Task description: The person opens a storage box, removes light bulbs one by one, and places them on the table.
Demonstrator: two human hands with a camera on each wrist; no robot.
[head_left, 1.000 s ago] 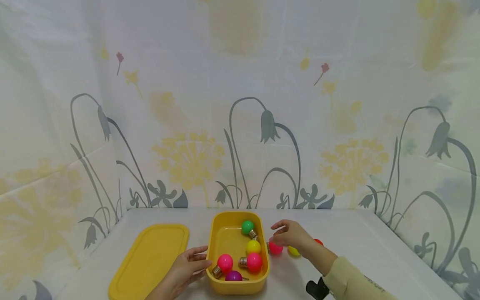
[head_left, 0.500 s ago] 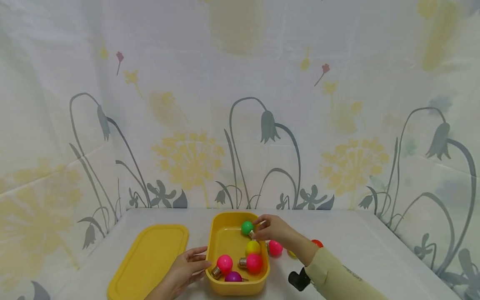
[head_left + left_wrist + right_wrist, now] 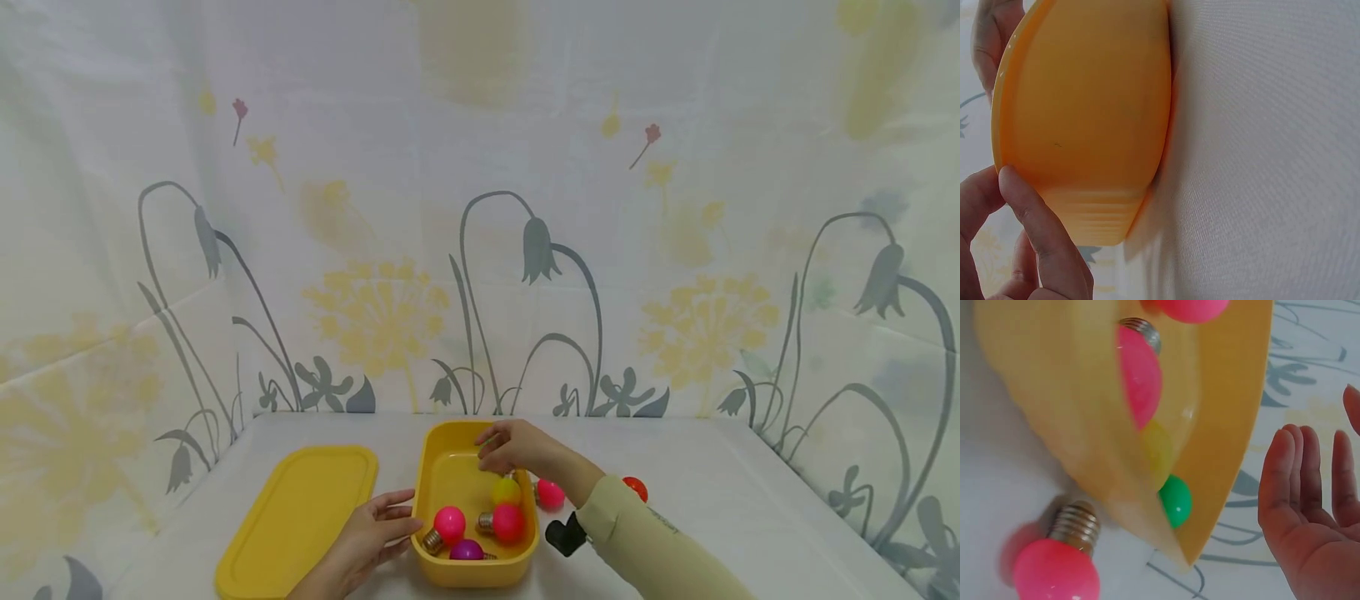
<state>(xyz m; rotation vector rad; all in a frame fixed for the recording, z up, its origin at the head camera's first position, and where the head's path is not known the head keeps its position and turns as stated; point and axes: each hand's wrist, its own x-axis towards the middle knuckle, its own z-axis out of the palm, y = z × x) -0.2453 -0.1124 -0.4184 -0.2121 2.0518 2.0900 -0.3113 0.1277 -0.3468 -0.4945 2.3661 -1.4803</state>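
A yellow plastic box (image 3: pixel 468 575) stands on the white cloth. Its near-left rim is held lightly by my left hand (image 3: pixel 367 533), thumb at the edge and fingers along the side. Inside lie two pink light bulbs (image 3: pixel 450 525), a purple bulb (image 3: pixel 467 550), a yellow bulb (image 3: pixel 506 492) and a green bulb (image 3: pixel 1177 500). My right hand (image 3: pixel 517 447) hovers over the far right of the box, covering the green bulb in the head view. The right wrist view shows that hand's fingers loosely extended, with nothing between them.
A yellow lid (image 3: pixel 300 525) lies flat left of the box. To the right rest a loose pink bulb (image 3: pixel 550 496) and a red bulb (image 3: pixel 636 487), partly behind the right sleeve (image 3: pixel 637 533). A flower-printed cloth (image 3: pixel 487 250) hangs behind the table.
My right hand has moved left from above the loose bulbs to over the box. Its arm now hides the loose yellow bulb. The left hand and box stay in place.
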